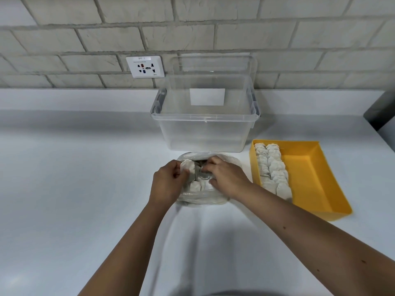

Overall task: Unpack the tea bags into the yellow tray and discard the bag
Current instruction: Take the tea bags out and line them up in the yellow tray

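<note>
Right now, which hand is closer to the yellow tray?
The right hand. It reaches into the plastic bag, on the side beside the yellow tray. The left hand pinches a tea bag at the bag's other side, farther from the tray.

A wall (85, 39) of pale grey brick with darker mortar lines runs behind a smooth white worktop (64, 167), where soft, even light leaves only faint shadows. A white socket plate (145, 66) with a small label strip sits low in the brick, just above the worktop's raised back edge. A dark, blurred object (379, 112) intrudes at far right.
</note>
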Demonstrator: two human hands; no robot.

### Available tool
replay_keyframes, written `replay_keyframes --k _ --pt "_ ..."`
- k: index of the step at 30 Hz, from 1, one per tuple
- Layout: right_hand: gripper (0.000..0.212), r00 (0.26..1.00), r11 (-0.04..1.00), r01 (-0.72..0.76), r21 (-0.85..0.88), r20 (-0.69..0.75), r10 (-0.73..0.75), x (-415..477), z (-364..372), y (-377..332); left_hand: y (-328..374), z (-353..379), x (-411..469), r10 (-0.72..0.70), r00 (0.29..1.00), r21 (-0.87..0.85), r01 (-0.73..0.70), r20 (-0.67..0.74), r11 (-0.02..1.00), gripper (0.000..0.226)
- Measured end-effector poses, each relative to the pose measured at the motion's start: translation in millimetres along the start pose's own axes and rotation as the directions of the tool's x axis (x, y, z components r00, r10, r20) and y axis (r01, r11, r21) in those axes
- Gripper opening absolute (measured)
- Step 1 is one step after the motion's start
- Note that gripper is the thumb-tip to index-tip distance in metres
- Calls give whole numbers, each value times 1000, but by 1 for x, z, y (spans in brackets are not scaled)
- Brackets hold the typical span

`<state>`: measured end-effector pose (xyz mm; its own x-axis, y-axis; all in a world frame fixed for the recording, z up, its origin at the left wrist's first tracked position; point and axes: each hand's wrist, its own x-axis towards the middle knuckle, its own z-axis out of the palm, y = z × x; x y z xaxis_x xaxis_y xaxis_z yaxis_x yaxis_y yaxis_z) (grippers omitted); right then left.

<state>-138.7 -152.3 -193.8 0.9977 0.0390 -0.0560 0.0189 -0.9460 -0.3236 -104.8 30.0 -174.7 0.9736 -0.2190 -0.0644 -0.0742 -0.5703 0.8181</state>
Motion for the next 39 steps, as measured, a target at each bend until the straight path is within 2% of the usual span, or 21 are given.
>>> replay_keyframes --k 5,8,11,14,17,20,24,29,33,35,36,38,39 --pt "24 996 996 27 -89 -87 -35 3 0 -4 0 1 0 -2 1000 25 1 8 1000 10" --pt "22 994 995 34 -93 -100 -43 3 -1 -3 0 0 0 -4 1000 27 4 -2 1000 14" --pt "11 996 999 14 33 -83 -12 -5 -11 3 2 -4 -1 -4 1000 8 4 -6 1000 26" --pt "4 999 978 -12 210 34 5 -21 -27 9 2 -6 -1 -17 1000 -7 17 -1 1000 34" --pt "5 995 881 -30 472 95 -17 -35 -43 6 4 -4 0 -5 1000 -34 6 17 999 38" --pt "7 996 746 -31 665 82 -31 -33 -48 -1 10 2 0 16 997 -79 -10 73 997 40" --pt "7 994 718 -79 691 -3 112 -15 -42 -2 12 8 -1 -23 987 -191 53 158 980 42" --pt "5 974 683 -143 717 -20 225 -1 -35 -1 10 9 -1 -75 984 -264 117 163 957 40" --pt "6 970 605 -190 773 54 236 3 -33 1 9 10 0 -50 982 -200 87 180 976 15" --pt "9 973 670 -199 715 62 223 2 -33 4 3 12 3 -82 991 -163 99 109 982 11" --pt "10 975 750 -196 632 46 216 1 -33 7 1 13 4 -100 992 -151 110 77 982 12" --pt "13 986 928 -161 335 13 167 -1 -31 13 -2 11 5 -122 991 -125 128 52 984 15" --pt "14 989 970 -149 195 20 147 -1 -29 15 -2 10 5 -123 991 -110 129 54 986 15"
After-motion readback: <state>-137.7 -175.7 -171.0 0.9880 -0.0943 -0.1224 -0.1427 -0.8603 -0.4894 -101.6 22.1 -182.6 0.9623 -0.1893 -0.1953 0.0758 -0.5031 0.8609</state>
